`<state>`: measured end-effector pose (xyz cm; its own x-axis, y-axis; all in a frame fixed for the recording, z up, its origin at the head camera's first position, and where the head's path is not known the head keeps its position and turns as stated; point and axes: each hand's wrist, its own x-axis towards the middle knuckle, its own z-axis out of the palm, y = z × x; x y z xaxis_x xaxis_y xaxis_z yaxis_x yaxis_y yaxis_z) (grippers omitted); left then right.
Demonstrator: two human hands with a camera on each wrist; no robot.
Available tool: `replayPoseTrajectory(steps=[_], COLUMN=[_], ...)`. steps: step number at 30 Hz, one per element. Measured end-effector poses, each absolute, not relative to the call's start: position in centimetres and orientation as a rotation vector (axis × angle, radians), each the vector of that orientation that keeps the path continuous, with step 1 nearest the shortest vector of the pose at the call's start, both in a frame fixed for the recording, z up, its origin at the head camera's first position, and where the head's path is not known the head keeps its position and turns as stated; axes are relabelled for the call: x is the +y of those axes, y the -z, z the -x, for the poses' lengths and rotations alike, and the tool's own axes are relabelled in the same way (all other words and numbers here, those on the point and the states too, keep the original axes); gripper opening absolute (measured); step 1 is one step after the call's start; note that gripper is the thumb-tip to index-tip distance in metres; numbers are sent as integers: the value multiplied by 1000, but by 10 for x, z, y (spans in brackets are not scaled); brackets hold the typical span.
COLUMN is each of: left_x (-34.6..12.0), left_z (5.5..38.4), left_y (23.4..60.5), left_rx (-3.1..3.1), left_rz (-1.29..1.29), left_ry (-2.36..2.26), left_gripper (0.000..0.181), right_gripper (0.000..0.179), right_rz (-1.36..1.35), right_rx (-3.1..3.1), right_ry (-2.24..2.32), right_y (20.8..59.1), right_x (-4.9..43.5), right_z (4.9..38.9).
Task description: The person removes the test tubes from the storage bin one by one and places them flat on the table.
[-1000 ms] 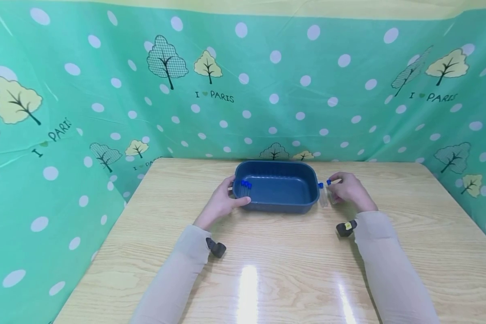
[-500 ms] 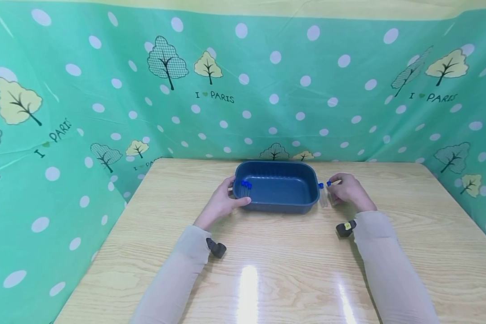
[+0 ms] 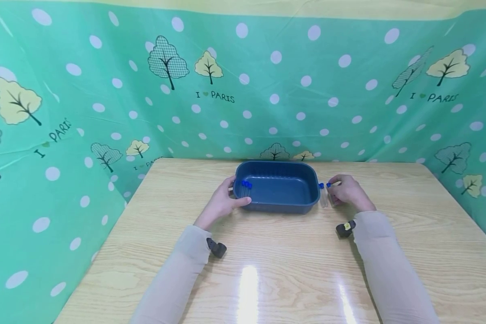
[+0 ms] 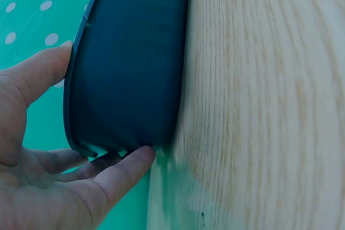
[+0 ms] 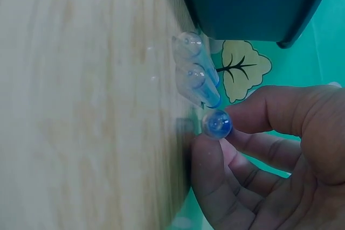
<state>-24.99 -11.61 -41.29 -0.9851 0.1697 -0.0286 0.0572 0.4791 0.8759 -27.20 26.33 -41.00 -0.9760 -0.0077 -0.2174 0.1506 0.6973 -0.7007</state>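
A dark blue plastic basin [image 3: 285, 191] stands toward the back of the table. My left hand [image 3: 220, 203] grips its left end, the thumb over the rim and the other fingers against the outside wall. Inside, at that same end, 3 clear tubes with blue caps [image 3: 246, 185] lie side by side. Just right of the basin, my right hand [image 3: 348, 191] pinches a clear blue-capped tube [image 5: 218, 124] between thumb and fingers; its rounded end faces the camera in the right wrist view. Between this tube and the basin, two more clear tubes [image 5: 191, 76] lie on the table, close together.
The light wood-grain table [image 3: 291, 256] extends in front of the basin and to both sides. A green dotted curtain [image 3: 243, 121] printed with trees hangs right behind the table's back edge. Small black cameras [image 3: 216, 248] are strapped to both wrists.
My right hand has shifted very slightly toward me, and the pinched tube's cap has come down a little. The left hand and the basin have kept their place.
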Motion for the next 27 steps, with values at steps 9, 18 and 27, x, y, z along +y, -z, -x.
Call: replayPoseTrajectory(steps=[9,18,27], left_x=[-116,-116,-116], left_z=[250,249,250], left_y=[413,412,414], left_rx=[2605,2605,2620], left_rz=[-196,-191,-201], left_ry=[-1529,-1528,-1515], left_gripper=[94,94,94], right_gripper=[42,41,46], right_rz=[-112,-114,-124], right_rx=[2681,2709,2711], right_ry=[1155,1106,1082], right_y=[412,414,415], right_x=[264,264,264], right_z=[274,275,275])
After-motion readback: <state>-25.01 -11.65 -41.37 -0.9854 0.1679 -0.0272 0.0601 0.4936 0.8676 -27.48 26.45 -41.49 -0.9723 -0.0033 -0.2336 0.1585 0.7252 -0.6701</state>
